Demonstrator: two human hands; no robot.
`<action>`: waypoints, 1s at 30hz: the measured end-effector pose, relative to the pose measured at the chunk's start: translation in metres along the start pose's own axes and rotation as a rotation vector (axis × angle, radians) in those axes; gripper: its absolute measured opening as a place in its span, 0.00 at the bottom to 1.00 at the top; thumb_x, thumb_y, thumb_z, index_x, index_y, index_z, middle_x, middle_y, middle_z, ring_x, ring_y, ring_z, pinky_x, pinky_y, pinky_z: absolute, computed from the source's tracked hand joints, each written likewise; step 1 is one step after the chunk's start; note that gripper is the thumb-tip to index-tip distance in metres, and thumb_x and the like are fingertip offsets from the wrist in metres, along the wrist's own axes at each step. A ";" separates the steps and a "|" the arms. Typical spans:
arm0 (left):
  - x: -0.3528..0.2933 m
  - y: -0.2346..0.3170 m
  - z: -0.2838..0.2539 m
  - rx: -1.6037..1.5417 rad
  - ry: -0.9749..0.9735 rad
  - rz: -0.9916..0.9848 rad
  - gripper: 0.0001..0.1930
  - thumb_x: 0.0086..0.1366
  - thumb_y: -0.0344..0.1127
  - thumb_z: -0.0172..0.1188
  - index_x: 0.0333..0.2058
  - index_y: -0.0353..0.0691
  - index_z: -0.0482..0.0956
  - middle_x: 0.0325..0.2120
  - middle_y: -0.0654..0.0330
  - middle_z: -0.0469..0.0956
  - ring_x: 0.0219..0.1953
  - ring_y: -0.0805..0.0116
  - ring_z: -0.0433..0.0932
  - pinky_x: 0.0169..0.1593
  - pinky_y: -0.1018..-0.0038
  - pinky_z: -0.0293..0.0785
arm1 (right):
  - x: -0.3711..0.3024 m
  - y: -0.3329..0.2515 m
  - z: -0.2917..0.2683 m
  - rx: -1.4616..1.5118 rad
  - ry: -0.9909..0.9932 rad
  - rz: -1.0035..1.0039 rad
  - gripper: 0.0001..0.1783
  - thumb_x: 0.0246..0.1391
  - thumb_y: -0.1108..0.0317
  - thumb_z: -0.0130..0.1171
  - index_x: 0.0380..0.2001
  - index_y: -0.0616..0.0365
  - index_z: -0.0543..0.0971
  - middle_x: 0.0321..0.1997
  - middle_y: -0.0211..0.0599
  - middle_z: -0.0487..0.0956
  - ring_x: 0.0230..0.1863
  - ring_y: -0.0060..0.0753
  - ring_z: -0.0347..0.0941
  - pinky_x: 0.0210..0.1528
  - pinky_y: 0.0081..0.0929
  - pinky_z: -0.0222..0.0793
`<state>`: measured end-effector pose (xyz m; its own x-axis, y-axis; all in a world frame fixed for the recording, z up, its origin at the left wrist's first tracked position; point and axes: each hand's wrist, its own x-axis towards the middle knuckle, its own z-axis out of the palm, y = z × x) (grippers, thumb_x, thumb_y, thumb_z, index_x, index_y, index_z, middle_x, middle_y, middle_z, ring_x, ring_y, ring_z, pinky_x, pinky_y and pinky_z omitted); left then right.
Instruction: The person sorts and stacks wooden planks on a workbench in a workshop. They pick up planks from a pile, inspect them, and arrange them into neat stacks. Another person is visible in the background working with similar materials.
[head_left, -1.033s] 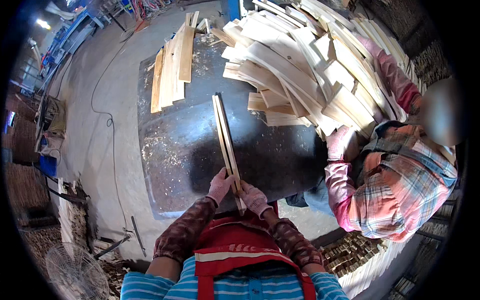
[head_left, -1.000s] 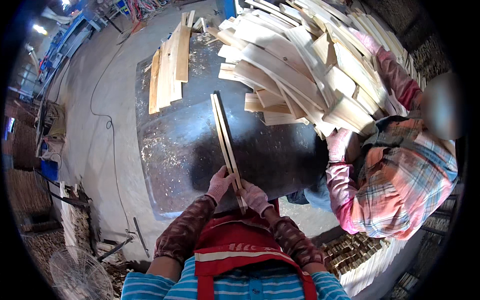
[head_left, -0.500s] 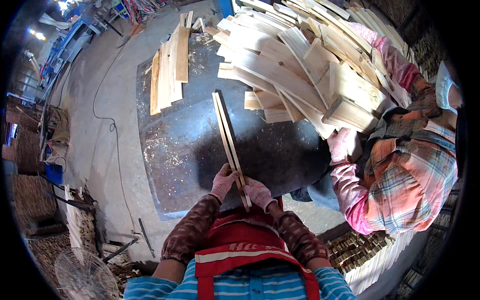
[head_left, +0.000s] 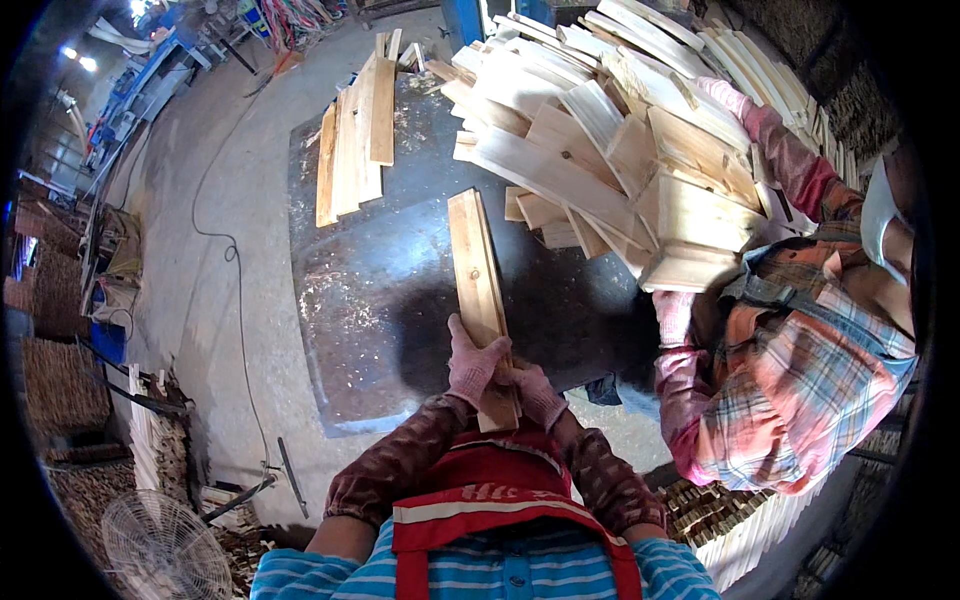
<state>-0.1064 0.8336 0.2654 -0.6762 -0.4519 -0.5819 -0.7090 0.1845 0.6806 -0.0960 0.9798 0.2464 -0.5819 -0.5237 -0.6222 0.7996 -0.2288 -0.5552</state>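
Both gloved hands clasp the near end of a long, pale wooden plank (head_left: 480,290): the left hand (head_left: 470,362) in a pink glove wraps its fingers over the plank's left edge, and the right hand (head_left: 537,392) closes around the right edge just beside it. That plank reaches away over a dark, scuffed metal table top (head_left: 370,300). A big heap of pale cut boards (head_left: 610,150) covers the table's far right, beside a co-worker in a plaid shirt (head_left: 790,390). A smaller stack of narrow wooden strips (head_left: 355,140) lies at the far left.
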 end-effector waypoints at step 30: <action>0.063 -0.064 -0.165 -0.810 -0.634 0.097 0.22 0.63 0.40 0.60 0.53 0.35 0.77 0.45 0.58 0.81 0.47 0.66 0.80 0.53 0.68 0.77 | -0.048 0.078 -0.018 -0.664 0.327 0.012 0.29 0.53 0.67 0.63 0.59 0.64 0.74 0.47 0.41 0.82 0.44 0.35 0.80 0.48 0.32 0.78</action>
<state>-0.0710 0.6497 0.2588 -0.8711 0.1198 -0.4763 -0.4570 -0.5533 0.6964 -0.0081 1.0021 0.2224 -0.6712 -0.2277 -0.7054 0.6082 0.3748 -0.6997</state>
